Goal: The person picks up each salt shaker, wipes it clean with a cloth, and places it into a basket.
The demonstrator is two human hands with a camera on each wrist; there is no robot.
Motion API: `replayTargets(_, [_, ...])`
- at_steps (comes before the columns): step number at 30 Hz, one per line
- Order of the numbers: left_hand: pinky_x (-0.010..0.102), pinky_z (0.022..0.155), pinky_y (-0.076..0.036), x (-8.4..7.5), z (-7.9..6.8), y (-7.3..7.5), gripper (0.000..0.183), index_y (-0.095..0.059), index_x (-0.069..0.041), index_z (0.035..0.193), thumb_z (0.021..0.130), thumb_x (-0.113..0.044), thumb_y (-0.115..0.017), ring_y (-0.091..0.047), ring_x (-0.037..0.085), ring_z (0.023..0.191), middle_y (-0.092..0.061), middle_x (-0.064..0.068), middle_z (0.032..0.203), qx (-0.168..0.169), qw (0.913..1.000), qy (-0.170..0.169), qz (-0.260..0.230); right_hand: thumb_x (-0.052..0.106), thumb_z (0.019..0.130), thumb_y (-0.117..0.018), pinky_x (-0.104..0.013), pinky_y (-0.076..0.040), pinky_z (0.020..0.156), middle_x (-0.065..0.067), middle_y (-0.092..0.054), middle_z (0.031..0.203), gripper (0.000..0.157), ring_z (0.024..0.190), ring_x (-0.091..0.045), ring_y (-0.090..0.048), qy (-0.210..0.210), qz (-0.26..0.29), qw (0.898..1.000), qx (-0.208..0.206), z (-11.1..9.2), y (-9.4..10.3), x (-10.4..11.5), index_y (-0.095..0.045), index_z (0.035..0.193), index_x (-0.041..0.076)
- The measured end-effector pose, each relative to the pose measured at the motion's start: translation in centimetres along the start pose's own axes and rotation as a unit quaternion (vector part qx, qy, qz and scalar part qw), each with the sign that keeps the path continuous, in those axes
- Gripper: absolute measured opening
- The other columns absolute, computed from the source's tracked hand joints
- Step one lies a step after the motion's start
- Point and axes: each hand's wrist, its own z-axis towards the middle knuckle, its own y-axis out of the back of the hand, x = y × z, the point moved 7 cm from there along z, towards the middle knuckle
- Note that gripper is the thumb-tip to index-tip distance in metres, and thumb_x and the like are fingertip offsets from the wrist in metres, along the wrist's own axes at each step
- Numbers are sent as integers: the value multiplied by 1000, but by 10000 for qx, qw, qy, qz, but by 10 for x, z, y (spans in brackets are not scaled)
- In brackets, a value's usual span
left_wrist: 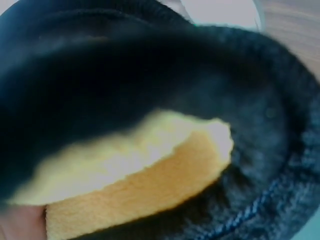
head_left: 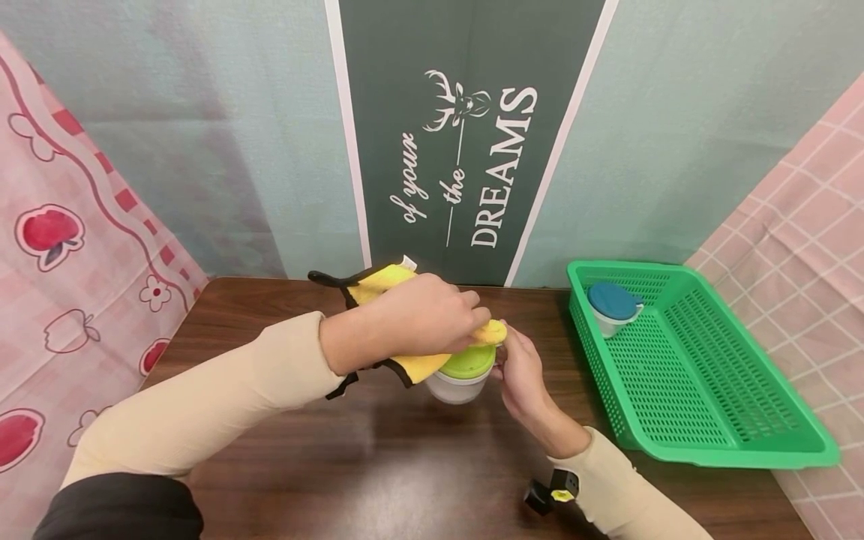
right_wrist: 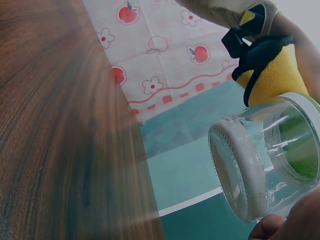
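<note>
A clear glass mug with a lime-green lid is held up above the table. My right hand grips it at its right side, where a handle partly shows; its fingers hide the rest. My left hand holds a yellow cloth with black edging against the lid and the rim of the mug. In the left wrist view, the folded cloth and its dark border fill most of the picture, blurred. The right wrist view shows the mug tilted, its ribbed base toward the table.
A green plastic basket stands at the right of the brown wooden table. Inside its far left corner sits another mug with a blue lid. A fabric backdrop rises behind the table, with patterned pink cloths at both sides.
</note>
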Motion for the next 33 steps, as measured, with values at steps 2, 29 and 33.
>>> replayTargets(2, [33, 56, -49, 3, 1, -1, 17, -67, -16, 101, 100, -33, -61, -54, 14, 63, -59, -2, 82, -15, 10000, 35, 2, 20, 110, -34, -19, -27, 52, 5, -56, 67, 40, 57, -6, -43, 8, -5, 10000, 4, 0, -1, 0, -65, 86, 16])
replayTargets(29, [36, 59, -52, 38, 8, -19, 17, -70, -15, 103, 97, -30, -65, -58, 16, 65, -64, 1, 85, 95, 9992, 377, 103, 24, 110, -37, -19, -28, 50, 5, -47, 60, 43, 55, -7, -38, -226, 10, 9994, -269, 0, -2, -3, -52, 71, 16])
replayTargets(33, [37, 59, -52, 52, 6, -27, 16, -69, -13, 101, 96, -28, -65, -57, 17, 64, -63, 1, 83, 52, 9990, 453, 48, 23, 110, -37, -19, -27, 50, 6, -45, 60, 42, 54, -7, -38, -211, 64, 9993, -318, 1, -2, -1, -51, 71, 16])
